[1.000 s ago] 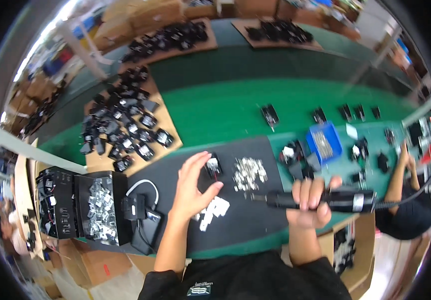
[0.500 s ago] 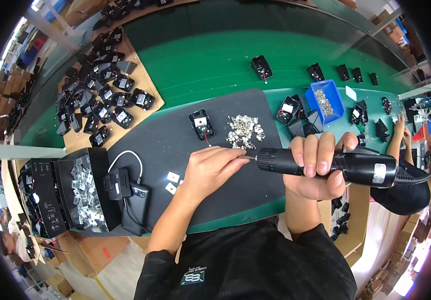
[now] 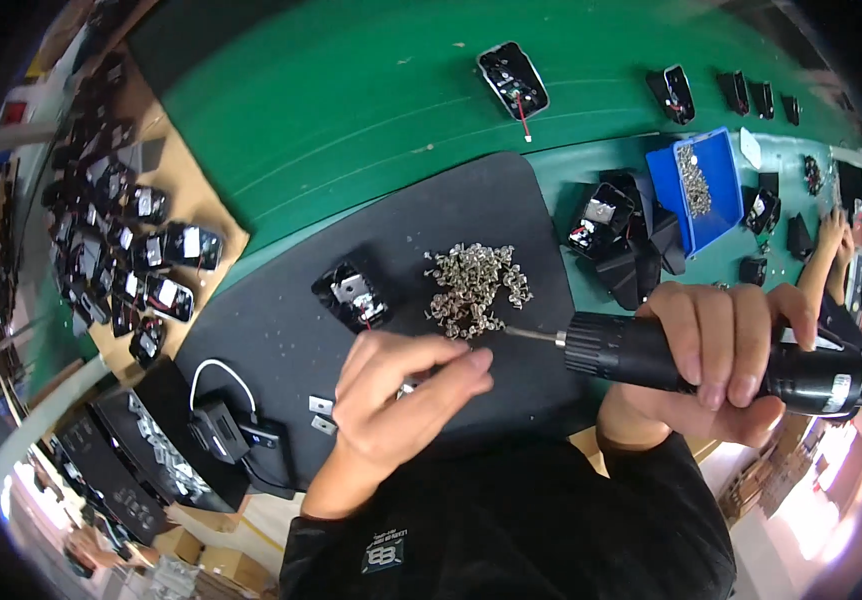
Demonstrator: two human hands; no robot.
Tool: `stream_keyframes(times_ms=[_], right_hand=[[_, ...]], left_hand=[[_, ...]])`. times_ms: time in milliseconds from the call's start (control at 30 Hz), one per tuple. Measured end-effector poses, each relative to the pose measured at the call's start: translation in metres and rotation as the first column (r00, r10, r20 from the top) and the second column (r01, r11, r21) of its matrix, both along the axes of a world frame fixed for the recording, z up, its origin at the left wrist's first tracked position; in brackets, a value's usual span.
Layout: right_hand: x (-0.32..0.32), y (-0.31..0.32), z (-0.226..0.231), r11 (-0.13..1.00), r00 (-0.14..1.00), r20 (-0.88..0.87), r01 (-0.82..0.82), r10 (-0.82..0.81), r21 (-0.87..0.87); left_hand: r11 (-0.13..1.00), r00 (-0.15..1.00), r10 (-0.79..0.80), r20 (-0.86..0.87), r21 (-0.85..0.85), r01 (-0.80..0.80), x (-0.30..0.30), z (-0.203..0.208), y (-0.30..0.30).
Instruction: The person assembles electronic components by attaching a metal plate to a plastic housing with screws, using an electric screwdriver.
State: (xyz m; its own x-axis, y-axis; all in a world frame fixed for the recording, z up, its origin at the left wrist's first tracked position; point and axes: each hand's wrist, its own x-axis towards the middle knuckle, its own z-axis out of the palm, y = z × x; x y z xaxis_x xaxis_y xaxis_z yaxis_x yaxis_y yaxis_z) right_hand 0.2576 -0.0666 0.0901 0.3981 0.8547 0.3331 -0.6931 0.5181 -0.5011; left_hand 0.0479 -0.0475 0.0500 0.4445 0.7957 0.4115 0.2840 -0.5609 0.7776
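Note:
My right hand [image 3: 716, 345] wraps round a black electric screwdriver [image 3: 621, 350], its thin bit pointing left. The bit's tip is at the lower right edge of a pile of small silver screws [image 3: 476, 285]. My left hand [image 3: 396, 395] is closed beside the pile, thumb and forefinger close together at their tips; a small shiny bit shows within its curl, too small to name. Beyond that hand a black plastic housing [image 3: 351, 295] with a pale plate inside lies on the dark mat [image 3: 281, 310]. Two small whitish plates [image 3: 321, 405] lie left of my left hand.
Many black housings [image 3: 166, 245] crowd a board at left. Near them stand a black box of metal plates [image 3: 161, 450] and a cabled black device [image 3: 216, 430]. A blue bin [image 3: 716, 215] of screws sits at right, beside more housings [image 3: 606, 215]. Another person's hands [image 3: 831, 235] work farther right.
The view has shifted and turned. The screwdriver's tip, which was at my left fingertips, is now apart from them, by the screws. My left hand has drawn back.

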Motion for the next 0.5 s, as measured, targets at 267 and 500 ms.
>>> stream_keyframes(times_ms=[267,500], right_hand=[[0.018,0.005,-0.018,0.955,0.985,-0.060,-0.142,0.164,0.262],[0.014,0.002,-0.017,0.904,0.959,0.030,-0.275,0.281,0.327]], left_hand=[[0.862,0.885,-0.038,0.465,-0.432,0.264,0.009,-0.021,-0.019],[0.818,0.699,0.066,0.712,-0.439,0.371,0.013,-0.030,-0.041]])
